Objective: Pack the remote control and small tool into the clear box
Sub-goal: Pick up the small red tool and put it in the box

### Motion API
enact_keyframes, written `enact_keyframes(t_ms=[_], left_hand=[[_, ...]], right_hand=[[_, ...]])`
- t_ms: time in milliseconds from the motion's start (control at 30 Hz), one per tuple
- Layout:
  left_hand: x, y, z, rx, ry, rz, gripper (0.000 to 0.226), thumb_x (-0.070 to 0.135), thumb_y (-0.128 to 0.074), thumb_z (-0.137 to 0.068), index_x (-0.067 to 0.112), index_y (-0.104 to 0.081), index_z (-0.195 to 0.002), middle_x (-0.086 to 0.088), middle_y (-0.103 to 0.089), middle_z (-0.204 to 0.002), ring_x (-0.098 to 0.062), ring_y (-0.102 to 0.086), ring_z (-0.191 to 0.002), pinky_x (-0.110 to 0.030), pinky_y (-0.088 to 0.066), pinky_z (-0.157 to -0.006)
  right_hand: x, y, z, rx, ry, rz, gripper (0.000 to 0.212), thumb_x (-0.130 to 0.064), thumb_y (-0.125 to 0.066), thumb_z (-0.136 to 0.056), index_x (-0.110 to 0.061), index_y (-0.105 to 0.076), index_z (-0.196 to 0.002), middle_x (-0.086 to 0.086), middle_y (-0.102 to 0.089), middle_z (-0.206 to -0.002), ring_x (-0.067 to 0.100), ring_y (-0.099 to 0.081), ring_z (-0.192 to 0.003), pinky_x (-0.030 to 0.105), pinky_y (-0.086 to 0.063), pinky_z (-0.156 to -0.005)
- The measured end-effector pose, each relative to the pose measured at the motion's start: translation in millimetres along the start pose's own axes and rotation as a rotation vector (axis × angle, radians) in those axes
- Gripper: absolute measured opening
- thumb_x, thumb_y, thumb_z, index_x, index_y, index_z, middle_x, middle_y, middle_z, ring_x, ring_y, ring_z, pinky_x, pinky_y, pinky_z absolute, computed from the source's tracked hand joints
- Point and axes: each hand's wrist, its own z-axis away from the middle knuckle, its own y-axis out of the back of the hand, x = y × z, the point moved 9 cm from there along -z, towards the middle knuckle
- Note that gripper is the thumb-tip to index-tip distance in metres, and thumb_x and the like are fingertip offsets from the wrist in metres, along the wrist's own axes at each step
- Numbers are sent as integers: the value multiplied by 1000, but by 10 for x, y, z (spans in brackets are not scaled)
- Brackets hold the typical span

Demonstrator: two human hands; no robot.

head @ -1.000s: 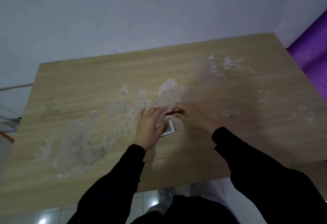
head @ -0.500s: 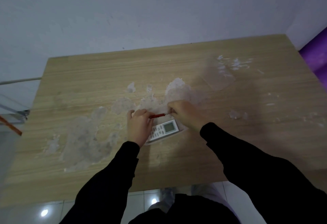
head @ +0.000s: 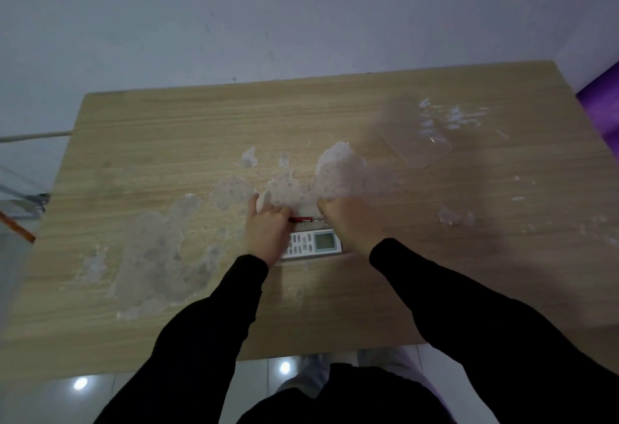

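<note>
**Both hands at the remote and small tool, mid-table**

The white remote control [head: 313,243] lies flat on the wooden table [head: 469,256] just below the centre of the frame, its screen toward the right and its buttons toward the left. The small red tool [head: 300,219], with a metal ring at its right end, lies just above the remote, running left to right.

The left hand [head: 268,232] covers the left end of the remote, and its fingers [head: 259,204] reach up past the tool's left end, loosely apart and pointing to the top of the frame; whether they grip anything I cannot tell. The right hand [head: 345,222] is curled at the tool's ring end and over the remote's right end. Its fingers are bunched together, but the blur hides whether they pinch the ring.

A clear flat box part [head: 415,135] sits in the upper right of the table, well apart from the hands, with bare wood between them. Whether it is the box or its lid I cannot tell.

The table's far edge meets a pale wall [head: 301,15]. The near edge runs under the black sleeves [head: 214,330], with floor tiles [head: 67,397] below it. Scraped whitish patches [head: 150,249] spread left of the hands. The left half of the table is open, and so is the lower right.
</note>
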Motion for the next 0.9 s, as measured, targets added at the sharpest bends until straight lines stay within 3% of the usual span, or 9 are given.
enact_keyframes(t_ms=[67, 200, 267, 367, 467, 567, 633, 833, 900], left_hand=[[28, 27, -12, -39, 19, -74, 9, 15, -51, -88, 15, -60, -86, -4, -73, -91, -27, -62, -101, -51, -11, -118], [74, 55, -28, -82, 53, -160, 20, 3, -46, -86, 12, -63, -93, -12, -69, -106, -28, -60, -105, -51, -9, -118], [59, 60, -20, -82, 60, -128, 22, 4, -46, -87, 13, -62, -97, -9, -69, -106, -27, -59, -105, -49, -10, -119], [9, 116, 34, -16, 76, -8, 23, 9, -48, -87, 17, -62, -102, -4, -70, -101, -25, -61, -103, -46, -18, -117], [-82, 229, 122, 129, 121, 141, 18, 17, -52, -89, 17, -66, -101, -6, -74, -95, -27, -65, -96, -49, -28, -110], [-157, 262, 179, 200, 150, 243, 18, 21, -56, -88, 19, -66, -103, -4, -74, -101, -25, -64, -99, -49, -32, -107], [-192, 263, 189, 207, 171, 285, 21, 22, -56, -89, 19, -65, -107, -4, -72, -107, -24, -63, -104, -48, -33, -107], [-90, 358, 73, 230, 178, 395, 22, 20, -55, -89, 17, -65, -109, -5, -71, -106, -24, -63, -101, -49, -32, -107], [-44, 379, 28, 218, 174, 435, 23, 20, -53, -90, 17, -64, -111, -5, -70, -108, -24, -62, -101, -48, -31, -108]], right_hand=[[-9, -4, -62, -6, -6, 4, 23, -3, -46, -77, -17, -33, -63, -2, -28, -51, 9, -24, -43, 27, -12, -42], [31, -113, -138, -70, 7, 30, 17, -2, -52, -78, -13, -45, -67, 14, -60, -68, 26, -55, -60, 30, -32, -52], [38, -121, -147, -68, 25, 30, 15, -4, -52, -80, -12, -46, -69, 16, -63, -73, 27, -56, -62, 31, -32, -53], [159, 78, -112, 105, -18, -89, 7, -11, -49, -85, -10, -54, -81, 11, -64, -74, 26, -58, -61, 30, -39, -50], [718, 380, -67, 342, -232, -182, 20, -16, -52, -83, -16, -55, -103, 11, -65, -98, 29, -61, -78, 35, -49, -63], [1454, 422, -28, 260, -507, -73, 36, -17, -56, -81, -9, -50, -116, 18, -55, -117, 36, -51, -106, 44, -46, -85], [1787, 367, 23, 163, -605, 5, 36, -18, -56, -83, -4, -48, -115, 21, -52, -119, 38, -47, -111, 47, -43, -88], [1895, 233, 56, 91, -487, 190, 18, -8, -43, -88, -4, -53, -103, 19, -56, -110, 35, -51, -103, 45, -39, -85], [1833, 257, 118, 151, -480, 183, 16, -9, -45, -87, -5, -54, -100, 18, -57, -107, 34, -51, -102, 44, -36, -84]])
